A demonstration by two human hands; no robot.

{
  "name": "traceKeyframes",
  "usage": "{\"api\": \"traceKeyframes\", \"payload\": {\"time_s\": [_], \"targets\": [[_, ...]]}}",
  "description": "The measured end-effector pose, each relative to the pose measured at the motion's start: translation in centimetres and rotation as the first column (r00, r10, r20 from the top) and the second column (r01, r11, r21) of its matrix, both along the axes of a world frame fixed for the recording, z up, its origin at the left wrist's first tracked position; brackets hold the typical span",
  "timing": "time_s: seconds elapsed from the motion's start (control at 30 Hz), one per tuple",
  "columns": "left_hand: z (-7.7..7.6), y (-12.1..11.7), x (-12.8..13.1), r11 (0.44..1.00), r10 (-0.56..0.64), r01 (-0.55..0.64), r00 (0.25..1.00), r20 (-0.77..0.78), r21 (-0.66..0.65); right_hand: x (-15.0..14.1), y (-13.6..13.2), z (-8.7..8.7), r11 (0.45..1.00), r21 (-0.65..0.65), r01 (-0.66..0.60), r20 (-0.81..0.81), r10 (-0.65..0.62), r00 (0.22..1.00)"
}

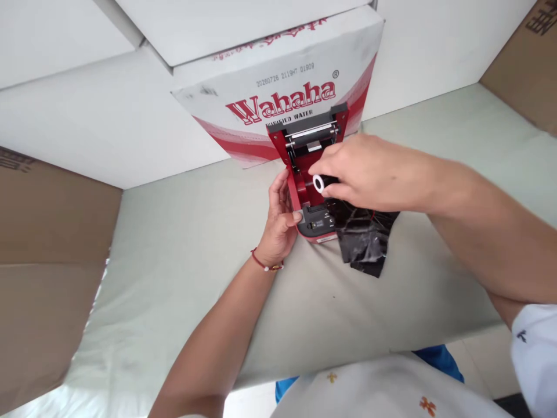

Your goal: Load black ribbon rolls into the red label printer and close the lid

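A small red printer (311,152) stands on the pale table (183,267) with its lid tilted up and its roller showing. My left hand (278,223) grips the printer's left side, thumb on its dark front panel. My right hand (369,174) is closed on a dark roll with a white core (319,183), holding it over the printer's open bay. A crumpled black plastic wrapper (363,238) lies just right of the printer, under my right wrist.
A white and red "Wahaha" carton (278,87) stands right behind the printer against the white wall. Brown cardboard boxes (47,267) flank the table at the left and at the far right (526,64). The table's near edge runs along the bottom.
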State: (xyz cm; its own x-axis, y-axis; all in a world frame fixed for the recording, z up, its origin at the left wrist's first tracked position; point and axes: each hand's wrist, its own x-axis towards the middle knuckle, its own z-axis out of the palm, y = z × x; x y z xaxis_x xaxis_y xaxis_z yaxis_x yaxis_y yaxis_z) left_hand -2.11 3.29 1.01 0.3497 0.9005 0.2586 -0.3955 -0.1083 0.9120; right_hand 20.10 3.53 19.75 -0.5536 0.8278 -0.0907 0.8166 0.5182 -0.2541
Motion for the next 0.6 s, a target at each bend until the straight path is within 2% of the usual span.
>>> {"api": "traceKeyframes", "payload": {"time_s": [0.13, 0.37, 0.47, 0.6], "targets": [[-0.2, 0.0, 0.0, 1.0, 0.001, -0.001, 1.0, 0.01, -0.003, -2.4, 0.9, -1.0, 0.999, 0.004, 0.044, 0.148, -0.044, 0.988], [-0.6, 0.1, 0.1, 1.0, 0.013, -0.012, 0.999, 0.031, -0.005, -3.8, 2.4, -2.7, 0.997, 0.038, 0.062, 0.181, -0.068, 0.981], [-0.5, 0.0, 0.1, 1.0, 0.011, -0.011, 1.0, 0.03, -0.005, -3.3, 2.8, -3.5, 0.998, 0.012, 0.059, 0.114, -0.06, 0.992], [-0.4, 0.0, 0.2, 1.0, 0.004, -0.004, 1.0, 0.024, 0.015, -0.3, 1.7, -3.2, 0.995, 0.002, -0.098, -0.121, 0.097, 0.988]]}}
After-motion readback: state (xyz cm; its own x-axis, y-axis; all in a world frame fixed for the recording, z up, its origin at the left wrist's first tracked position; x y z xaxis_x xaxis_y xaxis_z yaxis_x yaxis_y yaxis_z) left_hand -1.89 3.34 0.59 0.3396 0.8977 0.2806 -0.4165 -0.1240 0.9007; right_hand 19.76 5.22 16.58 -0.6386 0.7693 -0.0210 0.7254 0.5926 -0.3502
